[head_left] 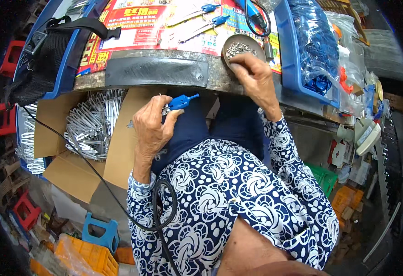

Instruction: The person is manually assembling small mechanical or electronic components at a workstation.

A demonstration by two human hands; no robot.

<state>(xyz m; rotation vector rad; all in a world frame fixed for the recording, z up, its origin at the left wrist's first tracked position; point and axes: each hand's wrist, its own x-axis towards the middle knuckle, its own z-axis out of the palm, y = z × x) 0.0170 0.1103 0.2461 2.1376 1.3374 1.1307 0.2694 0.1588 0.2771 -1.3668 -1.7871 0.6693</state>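
My left hand [152, 120] is closed around a small blue plastic piece [182, 101] with a narrow tip pointing right; a bit of metal shows between the fingers. It is held over my lap, just in front of the bench edge. My right hand [256, 79] is over the near rim of a round dish [226, 48], thumb and fingers pinched together. Whether anything is between the fingertips cannot be seen. Small silvery metal pins [241, 48] lie heaped in the dish. Farther back on the bench are two thin metal pieces with blue ends [219, 20].
A blue and black corded tool [255, 16] lies behind the dish. Blue trays flank the bench: the right tray [292, 60] holds wrapped blue parts, and a black mesh bag [43, 69] hangs over the left one. A cardboard box [73, 177] below holds metal strips [93, 119]. A black cable [96, 172] crosses my left arm.
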